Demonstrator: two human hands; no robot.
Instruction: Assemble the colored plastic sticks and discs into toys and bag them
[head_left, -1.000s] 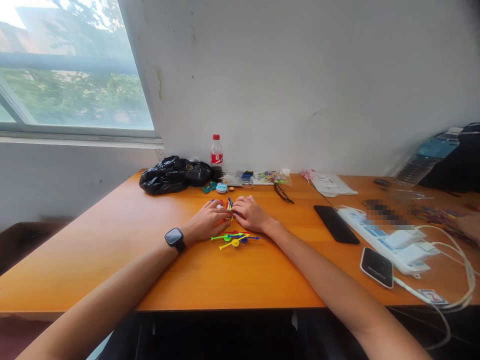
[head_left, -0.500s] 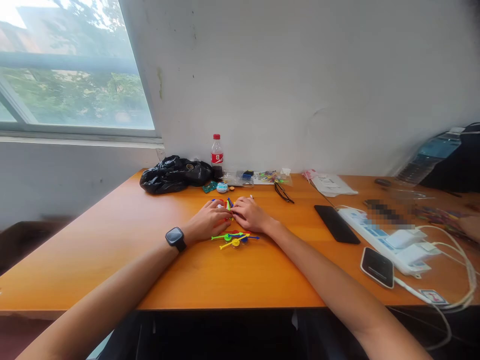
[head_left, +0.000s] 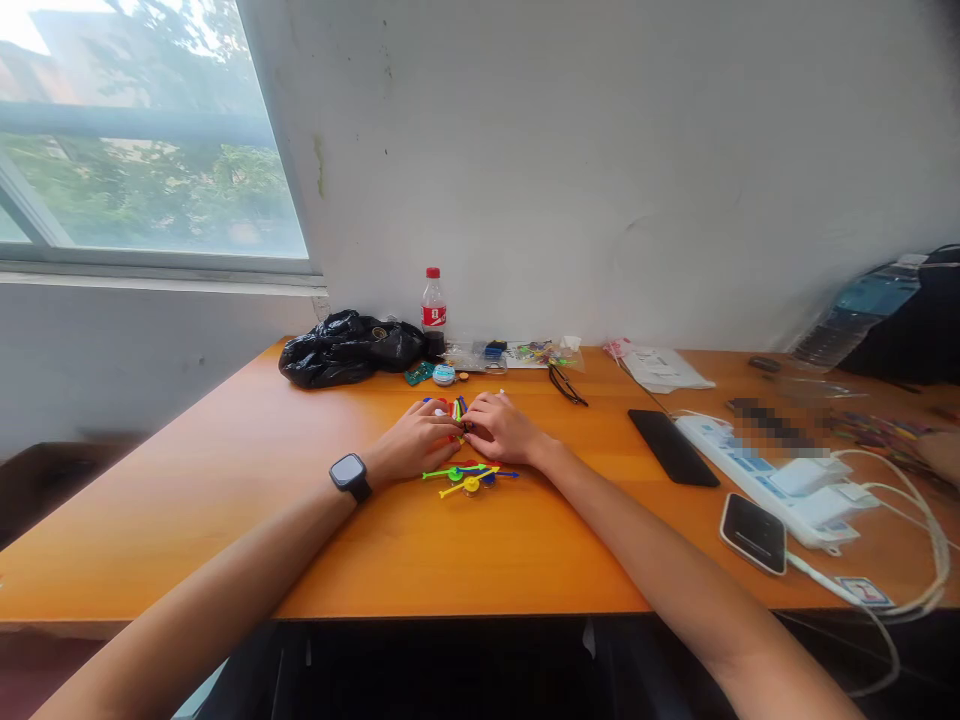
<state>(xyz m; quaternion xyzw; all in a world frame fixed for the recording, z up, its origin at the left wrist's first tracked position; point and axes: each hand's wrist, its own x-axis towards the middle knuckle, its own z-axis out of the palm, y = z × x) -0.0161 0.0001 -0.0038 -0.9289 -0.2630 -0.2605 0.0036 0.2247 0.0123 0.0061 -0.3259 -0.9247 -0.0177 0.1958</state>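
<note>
Daylight is coming through a large window (head_left: 142,140) at the left, and a white wall is running behind an orange wooden desk (head_left: 225,480) that is filling the lower part of the view. Both bare forearms are reaching forward across the desk and the hands are meeting near its middle.

The left hand (head_left: 416,440), with a black smartwatch (head_left: 350,474) sitting on its wrist, is resting knuckles-up on the wood with its fingers curled inward. The right hand (head_left: 501,428) is lying just beside it in the same way, and the fingertips of the two are touching. Between them they are pinching a small bundle of coloured sticks (head_left: 456,408), whose red, green and blue ends are poking up past the fingers; which fingers are doing the gripping is too small to make out.

Just in front of the hands, nearer the person, a loose pile of green, yellow and blue sticks with round discs (head_left: 469,477) is lying flat on the desk, apart from both hands.

Along the wall a crumpled black plastic bag (head_left: 345,347) is sitting beside a cola bottle (head_left: 433,306) that is standing upright, with clear bags of small parts (head_left: 525,354) next to it. A pair of glasses (head_left: 566,385) is lying to the right of the hands. Further right, a black phone (head_left: 673,448) is lying next to a white power strip (head_left: 772,480), and a second phone (head_left: 753,534) is resting near the desk's front edge.
</note>
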